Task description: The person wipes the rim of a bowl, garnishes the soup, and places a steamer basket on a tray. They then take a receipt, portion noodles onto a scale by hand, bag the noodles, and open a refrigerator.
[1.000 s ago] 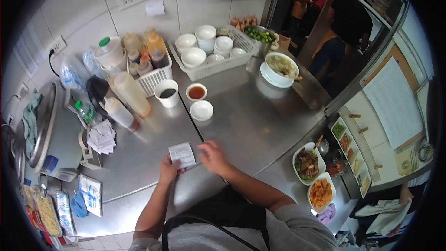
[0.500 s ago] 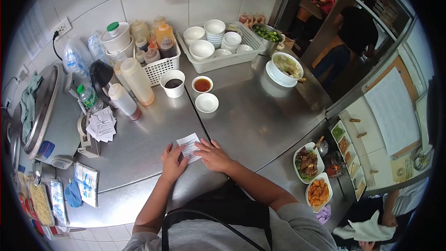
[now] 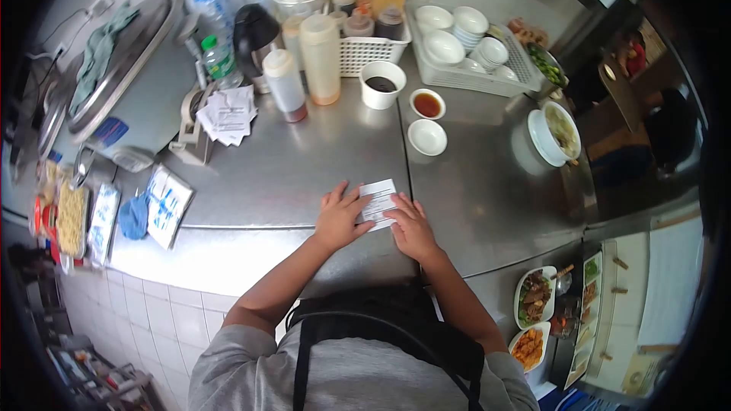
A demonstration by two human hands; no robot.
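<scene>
both hands [image 3: 377,221] press a receipt [image 3: 378,202] on steel counter [image 3: 304,167].

Left hand [image 3: 339,217], right hand [image 3: 411,227] flat on paper slip [image 3: 378,202], steel counter [image 3: 289,167].

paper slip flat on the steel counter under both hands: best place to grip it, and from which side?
Probably the far short edge of the paper slip, approached from the far side of the counter. The left hand and right hand press flat on its near part, so only the far end shows free. It lies flat on the steel, so a fingertip would likely have to lift a corner before pinching.
</scene>
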